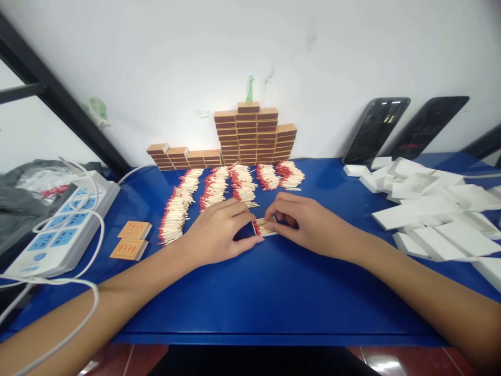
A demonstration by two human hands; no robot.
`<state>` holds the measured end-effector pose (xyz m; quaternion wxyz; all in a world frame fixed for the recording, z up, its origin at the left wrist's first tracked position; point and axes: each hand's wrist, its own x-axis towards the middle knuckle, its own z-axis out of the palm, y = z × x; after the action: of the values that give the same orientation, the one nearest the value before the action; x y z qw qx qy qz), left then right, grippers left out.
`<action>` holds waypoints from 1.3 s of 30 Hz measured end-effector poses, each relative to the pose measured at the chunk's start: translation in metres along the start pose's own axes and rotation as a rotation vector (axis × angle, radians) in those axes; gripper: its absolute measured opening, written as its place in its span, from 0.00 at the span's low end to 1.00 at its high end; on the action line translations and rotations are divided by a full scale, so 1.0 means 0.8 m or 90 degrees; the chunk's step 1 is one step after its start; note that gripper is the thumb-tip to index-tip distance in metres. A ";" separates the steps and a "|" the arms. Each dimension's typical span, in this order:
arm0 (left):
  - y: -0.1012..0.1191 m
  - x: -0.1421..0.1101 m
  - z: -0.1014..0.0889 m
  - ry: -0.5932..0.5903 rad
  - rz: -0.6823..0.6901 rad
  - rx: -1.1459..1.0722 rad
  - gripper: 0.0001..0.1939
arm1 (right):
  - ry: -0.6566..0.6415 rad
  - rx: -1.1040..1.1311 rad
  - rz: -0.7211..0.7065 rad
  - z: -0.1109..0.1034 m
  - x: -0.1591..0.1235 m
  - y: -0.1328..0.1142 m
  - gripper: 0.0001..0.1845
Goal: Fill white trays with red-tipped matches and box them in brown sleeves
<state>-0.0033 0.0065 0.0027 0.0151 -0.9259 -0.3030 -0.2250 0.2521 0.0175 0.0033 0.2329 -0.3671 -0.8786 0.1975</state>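
Both hands meet at the middle of the blue table [250,292]. My left hand [217,230] is curled over a small matchbox sleeve, which it mostly hides. My right hand [303,219] pinches a white inner tray filled with red-tipped matches [263,226], its end at the sleeve's mouth. Just beyond the hands lie several rows of loose red-tipped matches [213,190]. Against the wall behind them stands a stack of brown matchboxes [254,137].
Two orange-topped matchboxes [131,240] lie to the left, near a white power strip [64,224] with looping cables. A heap of white inner trays [430,209] covers the right side. Dark phones [376,130] lean against the wall at the back right.
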 end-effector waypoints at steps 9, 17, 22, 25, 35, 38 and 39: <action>-0.003 0.000 0.004 0.010 0.003 0.015 0.17 | -0.047 0.001 0.032 -0.012 0.000 0.004 0.21; -0.033 -0.013 -0.115 -0.103 -0.189 0.063 0.22 | -0.103 0.004 0.027 -0.017 0.001 0.011 0.14; -0.078 -0.061 -0.190 -0.233 -0.607 0.296 0.34 | -0.048 -0.041 0.017 -0.018 0.002 0.015 0.15; -0.075 -0.090 -0.188 -0.322 -0.686 0.238 0.38 | -0.041 -0.067 0.034 -0.022 0.002 0.017 0.15; -0.008 -0.160 -0.157 -0.290 -0.715 0.208 0.35 | -0.036 -0.097 0.029 -0.027 0.004 0.023 0.14; -0.004 -0.162 -0.167 -0.233 -0.703 0.184 0.33 | -0.027 -0.097 0.027 -0.029 0.004 0.022 0.15; -0.001 -0.159 -0.172 -0.203 -0.684 0.197 0.33 | -0.022 -0.098 0.028 -0.029 0.004 0.022 0.15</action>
<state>-0.1507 -0.0861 0.0718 -0.0118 -0.6517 -0.7583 -0.0119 0.2724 0.0354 0.0142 0.1843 -0.3998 -0.8868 0.1406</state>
